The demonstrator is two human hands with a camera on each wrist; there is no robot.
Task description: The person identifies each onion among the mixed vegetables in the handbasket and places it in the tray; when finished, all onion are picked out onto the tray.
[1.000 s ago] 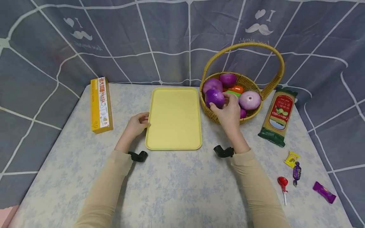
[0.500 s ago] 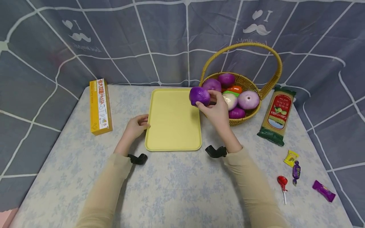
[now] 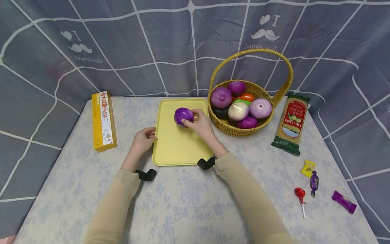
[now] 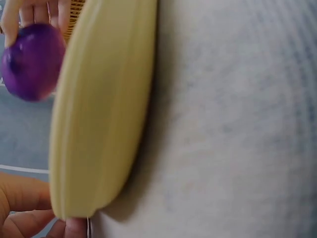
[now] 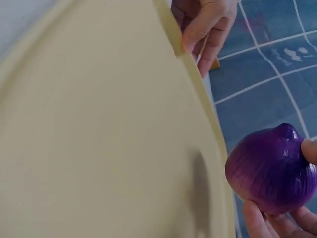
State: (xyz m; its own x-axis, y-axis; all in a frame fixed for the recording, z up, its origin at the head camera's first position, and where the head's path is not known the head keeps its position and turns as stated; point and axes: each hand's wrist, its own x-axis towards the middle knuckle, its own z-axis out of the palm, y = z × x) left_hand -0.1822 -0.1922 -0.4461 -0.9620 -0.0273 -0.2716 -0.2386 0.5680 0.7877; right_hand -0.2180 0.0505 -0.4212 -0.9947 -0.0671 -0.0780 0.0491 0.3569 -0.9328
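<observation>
My right hand grips a shiny purple onion between thumb and fingers, over the upper middle of a yellow rectangular tray. The right wrist view shows the onion above the tray surface, with a shadow below it. At the tray's left edge, my left hand pinches the rim, thumb on top. From the left wrist, the tray's side appears up close, with a few fingertips tucked under its edge.
A wicker basket with a tall handle stands right of the tray, holding several onions and other vegetables. A yellow pasta box lies left. At right are a green-ended pasta packet, a red lollipop and several wrapped candies.
My right hand has lifted the purple onion out of the basket and carried it left over the tray. My left hand has stayed at the tray's edge.
</observation>
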